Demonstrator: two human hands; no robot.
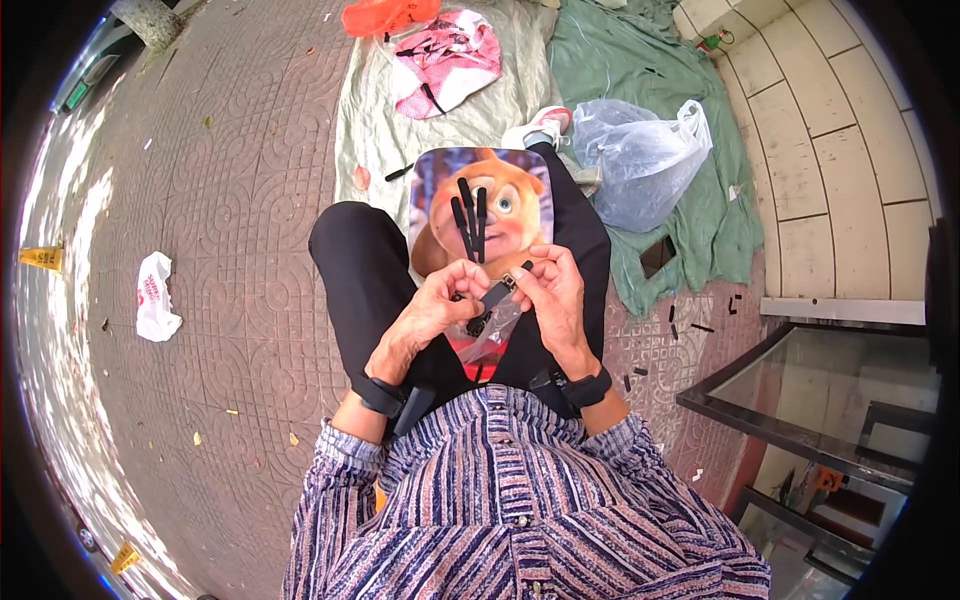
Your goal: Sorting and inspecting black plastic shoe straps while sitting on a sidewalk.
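Note:
In front of my body, both hands meet over my lap. My left hand [440,305] pinches one side of a short dark strap-like piece [494,294] with small gold-coloured parts. Fingers of my right hand [556,300] close on its other end; its exact kind is too small to tell. Just below the fingers lies a crumpled clear plastic bag [490,345], with dark pieces showing by it. A board with a cartoon face [520,225] rests between my legs. Several slim black strips [470,222] lie on it, beyond my hands.
Ahead, a pink-and-white cloth [450,62] and a red bag [390,15] lie on a pale sheet [370,120]. A clear bag [640,160] and a phone-like dark slab [657,257] rest on green cloth [715,220]. At right stands a black-framed glass panel [800,385].

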